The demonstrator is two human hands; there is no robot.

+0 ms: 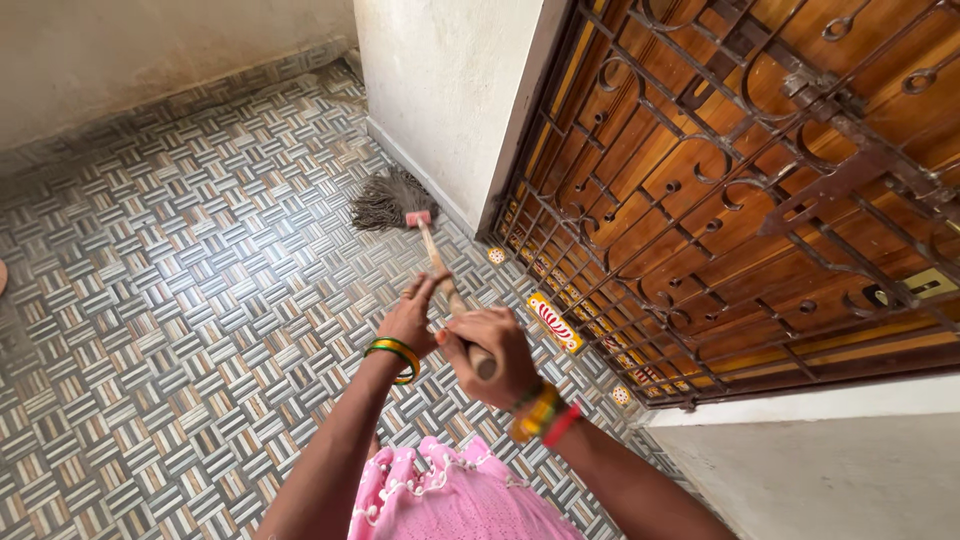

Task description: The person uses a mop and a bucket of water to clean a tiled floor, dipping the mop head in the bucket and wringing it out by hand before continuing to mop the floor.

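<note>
While the right hand [490, 352] grips the top of the mop [425, 245] handle, the left hand [410, 318] rests half-spread on the shaft just below. Its soft strings lie at upper centre on the tiled floor [180, 300] — probably light, stiff-handled, best held high and mid-shaft.

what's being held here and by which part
A mop, held by its wooden handle: the right hand is closed around the top end, and the left hand rests on it just below, fingers open.

No packages, labels, signs or screens
</note>
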